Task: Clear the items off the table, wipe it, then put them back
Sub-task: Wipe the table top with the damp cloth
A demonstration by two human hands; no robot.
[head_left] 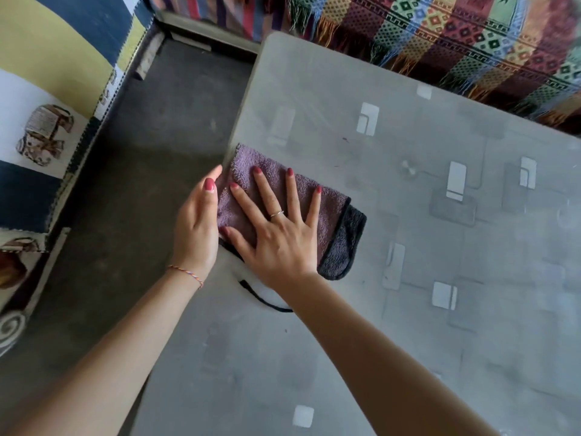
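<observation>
A purple terry cloth (248,171) with a dark grey border lies on the grey patterned table (408,247), right at its left edge. My right hand (279,234) rests flat on the cloth with the fingers spread, pressing it down without gripping it. My left hand (196,225) is held upright against the table's left edge, beside the cloth, with the thumb touching the cloth's corner. Its fingers are hidden behind the palm. A white patch with a black cord loop (264,300) shows beneath my right wrist. No other items stand on the tabletop in view.
A sofa with a colourful patterned fringed throw (456,42) runs along the table's far side. A blue, yellow and white upholstered seat (47,89) is at the left. Dark grey floor (141,184) lies between that seat and the table.
</observation>
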